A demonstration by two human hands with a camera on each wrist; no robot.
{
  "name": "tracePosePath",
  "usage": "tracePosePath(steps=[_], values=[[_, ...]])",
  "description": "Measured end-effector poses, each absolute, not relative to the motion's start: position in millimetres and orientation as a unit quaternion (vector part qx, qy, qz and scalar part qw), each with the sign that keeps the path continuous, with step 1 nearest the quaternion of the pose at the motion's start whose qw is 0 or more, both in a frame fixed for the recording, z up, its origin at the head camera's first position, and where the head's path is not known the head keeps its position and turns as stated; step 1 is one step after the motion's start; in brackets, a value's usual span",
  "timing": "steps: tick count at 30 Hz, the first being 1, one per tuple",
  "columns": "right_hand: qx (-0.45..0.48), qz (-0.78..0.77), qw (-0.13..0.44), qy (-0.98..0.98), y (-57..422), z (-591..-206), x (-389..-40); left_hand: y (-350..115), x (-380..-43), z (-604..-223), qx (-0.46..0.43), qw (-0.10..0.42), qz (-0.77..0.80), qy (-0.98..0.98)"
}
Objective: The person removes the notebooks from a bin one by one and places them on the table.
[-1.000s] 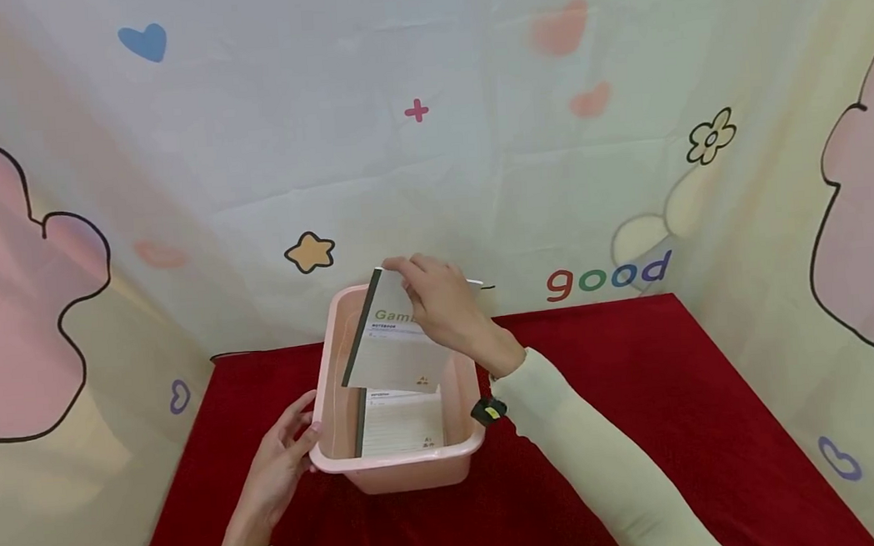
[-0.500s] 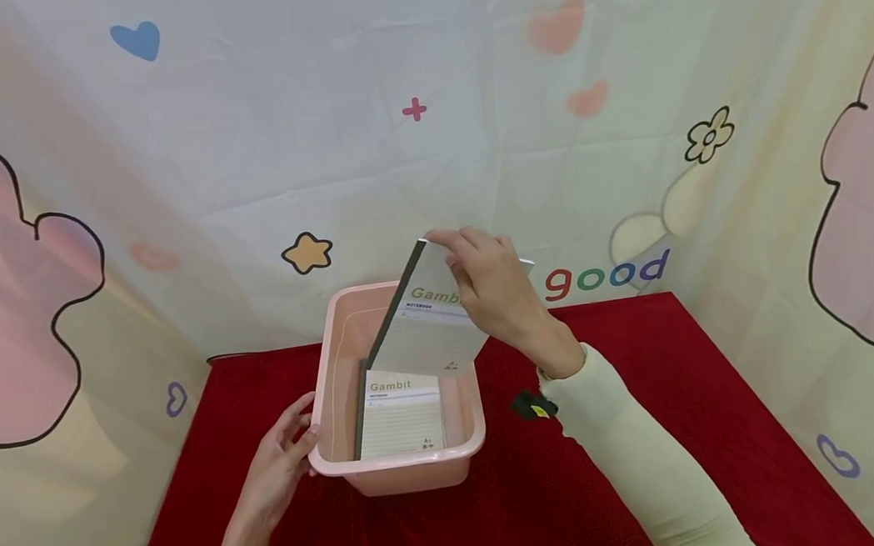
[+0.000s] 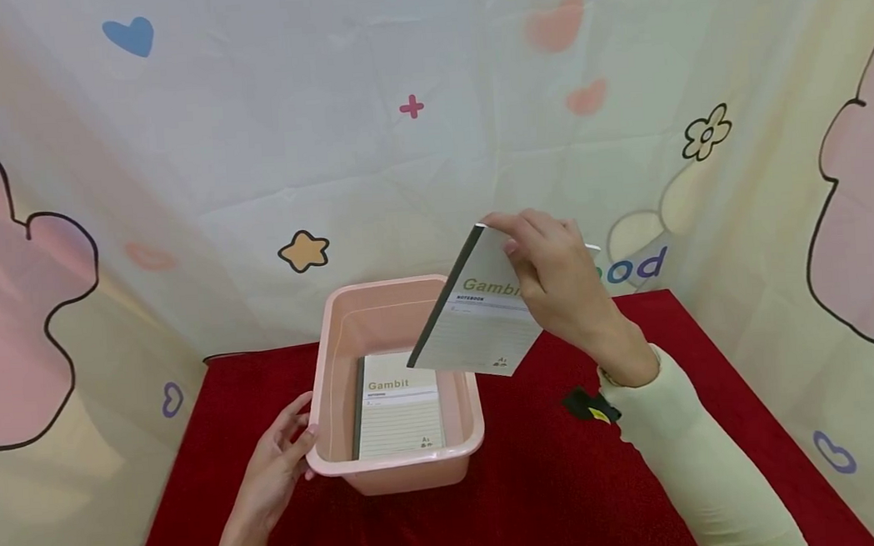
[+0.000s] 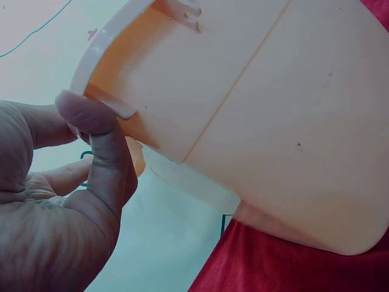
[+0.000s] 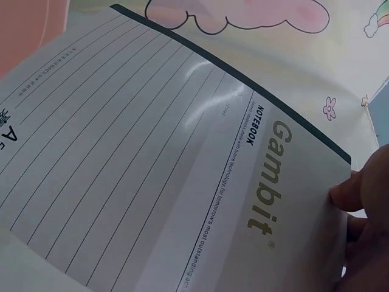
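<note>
My right hand [image 3: 566, 290] pinches a grey-white notebook [image 3: 478, 329] near its top edge. It hangs tilted above the right rim of a pink plastic basin [image 3: 396, 462], its dark spine to the left. In the right wrist view the ruled cover of that notebook [image 5: 182, 152] fills the frame, with "Gambit" on it. A matching notebook [image 3: 401, 417] lies flat inside the basin; whether more lie beneath it cannot be told. My left hand [image 3: 273, 479] holds the basin's left rim, and the left wrist view has the thumb [image 4: 91, 115] at the rim.
The basin stands on a table with a red cloth [image 3: 570, 482], which extends to both sides. A pale printed curtain [image 3: 370, 160] hangs behind the table and along its sides.
My right hand has lifted the notebook up out of the basin and carried it rightward, uncovering the notebook inside. My left hand stays at the basin rim.
</note>
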State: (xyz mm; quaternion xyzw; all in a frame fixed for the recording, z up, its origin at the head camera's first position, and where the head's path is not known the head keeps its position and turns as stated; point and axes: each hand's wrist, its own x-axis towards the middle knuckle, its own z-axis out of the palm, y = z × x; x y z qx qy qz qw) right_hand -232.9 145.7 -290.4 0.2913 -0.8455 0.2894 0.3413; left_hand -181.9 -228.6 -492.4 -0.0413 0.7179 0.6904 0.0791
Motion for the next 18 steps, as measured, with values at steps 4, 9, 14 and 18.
tracePosePath(steps=[4,9,14,18], values=[[0.278,0.285,0.340,-0.852,162,-294,-233,-229,-181,-492,-0.041,0.079,0.690,0.718],[0.258,0.280,0.328,-0.865,186,-303,-235,-229,-181,-492,-0.036,0.080,0.691,0.718],[0.239,0.270,0.305,-0.881,209,-316,-237,-228,-181,-491,-0.032,0.081,0.694,0.714],[0.232,0.255,0.292,-0.892,223,-332,-240,-228,-181,-492,-0.029,0.081,0.695,0.714]])
